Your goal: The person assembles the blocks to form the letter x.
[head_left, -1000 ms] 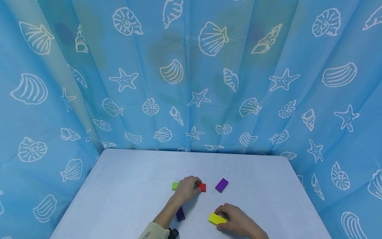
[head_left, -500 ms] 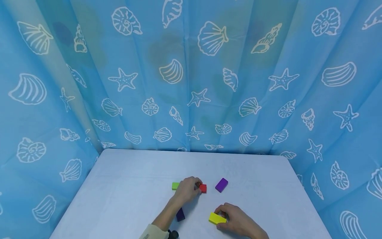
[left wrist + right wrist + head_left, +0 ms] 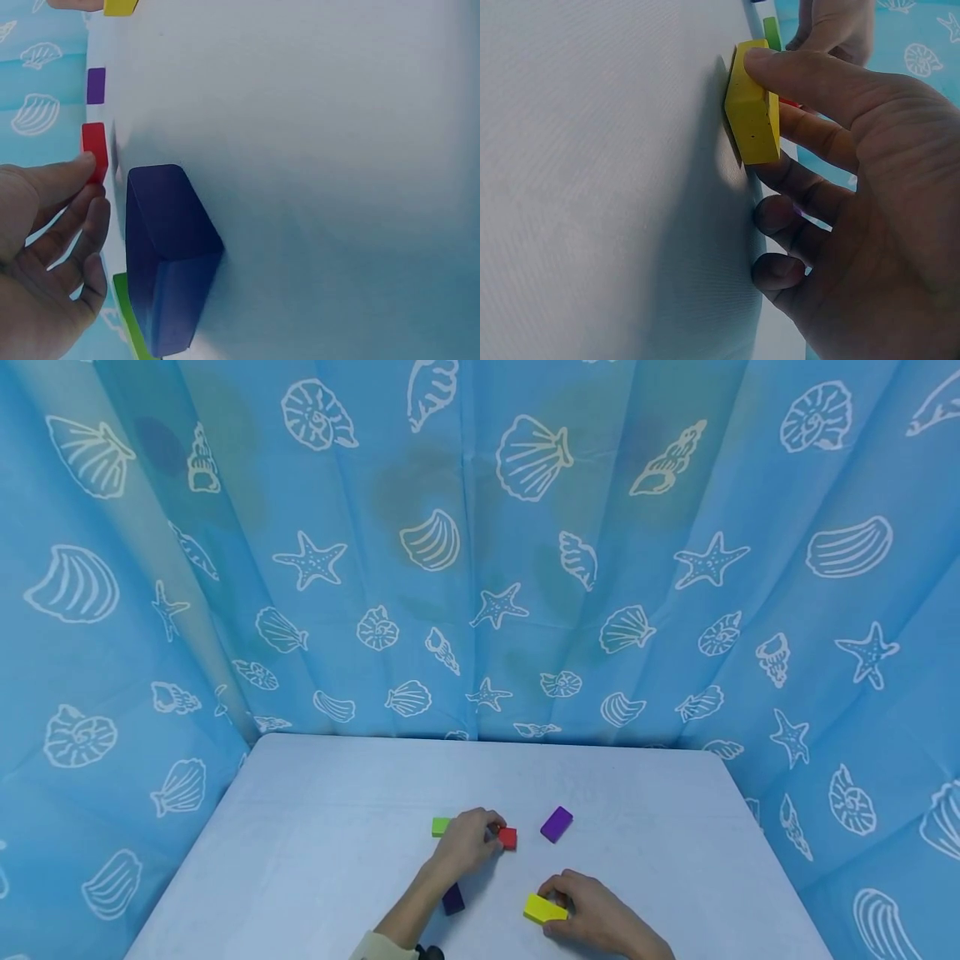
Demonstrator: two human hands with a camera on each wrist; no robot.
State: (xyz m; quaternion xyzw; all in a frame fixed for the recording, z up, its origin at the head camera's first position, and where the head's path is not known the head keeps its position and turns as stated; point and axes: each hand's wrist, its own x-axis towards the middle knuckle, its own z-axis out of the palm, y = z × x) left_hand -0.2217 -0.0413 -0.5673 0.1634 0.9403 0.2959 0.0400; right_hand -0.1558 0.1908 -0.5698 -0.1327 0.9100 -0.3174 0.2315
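Note:
My left hand pinches a red block between thumb and fingers near the middle of the table; the left wrist view shows the thumb on the face of the red block. Closer to the front, my right hand grips a yellow block by its right end. In the right wrist view the thumb lies over the yellow block, with fingers behind it. Whether the yellow block touches the table, I cannot tell. Part of a green block is hidden behind the left hand.
A dark blue block lies beside the left forearm, large in the left wrist view. A purple block lies at an angle right of the red one. The white table backs onto a blue shell-print curtain.
The left hand and the red block have shifted slightly toward the front of the table. The right hand with the yellow block stays nearly still.

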